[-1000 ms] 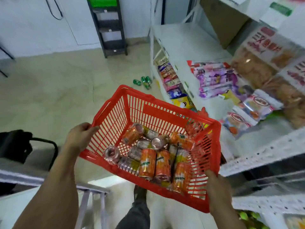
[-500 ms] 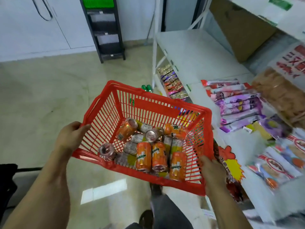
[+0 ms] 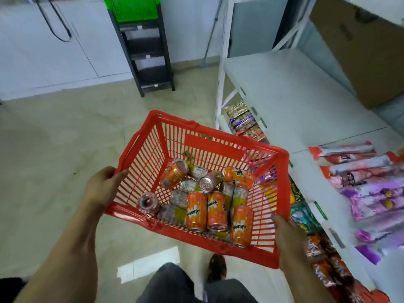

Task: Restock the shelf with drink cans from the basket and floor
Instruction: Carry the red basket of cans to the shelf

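I carry a red plastic basket [image 3: 218, 143] in front of me, above the floor. My left hand [image 3: 102, 186] grips its left rim. My right hand [image 3: 286, 239] grips the right rim near the front corner. Inside lie several drink cans: orange ones [image 3: 196, 209] side by side at the front, silver-and-yellow ones [image 3: 188, 185] behind them, most on their sides. The white shelf [image 3: 284, 92] stands to my right, its near upper board bare. A green shape [image 3: 185, 153], perhaps a can on the floor, shows through the basket's far wall.
Snack packets [image 3: 360, 171] lie on the shelf board at right, with more packets [image 3: 244, 121] on the lower level. A cardboard box [image 3: 360, 44] sits at the back of the shelf. A black rack [image 3: 150, 53] with a green basket stands against the far wall. My foot [image 3: 216, 267] is below.
I have moved forward along the shelf with the basket. The bare shelf board is nearer, and the green floor cans have slipped behind the basket.
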